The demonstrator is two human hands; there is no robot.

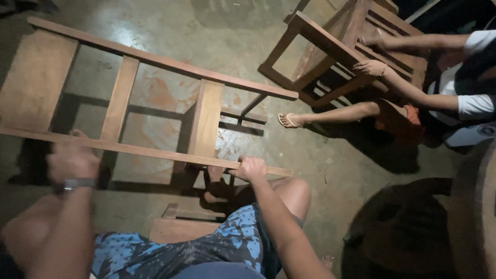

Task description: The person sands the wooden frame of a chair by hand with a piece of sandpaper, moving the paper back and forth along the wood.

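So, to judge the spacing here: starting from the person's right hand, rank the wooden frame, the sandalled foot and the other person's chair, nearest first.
1. Wooden frame: gripped by the right hand.
2. Sandalled foot: up and to the right.
3. Chair: top right, farthest.

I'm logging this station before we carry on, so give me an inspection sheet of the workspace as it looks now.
Surface: bare concrete floor, scuffed and stained, with a bright glare patch at top.
Job's things: wooden ladder-like frame held flat above the floor by its near rail.
Clutter: small wooden piece on the floor by the knee; dark round object at lower right, unclear.
Grippers: left hand and right hand both closed on the near rail; grey wristband on the left wrist.
Cables: nothing seen.
Surroundings: another person's hands rest on a second wooden frame; their sandalled foot on the floor.
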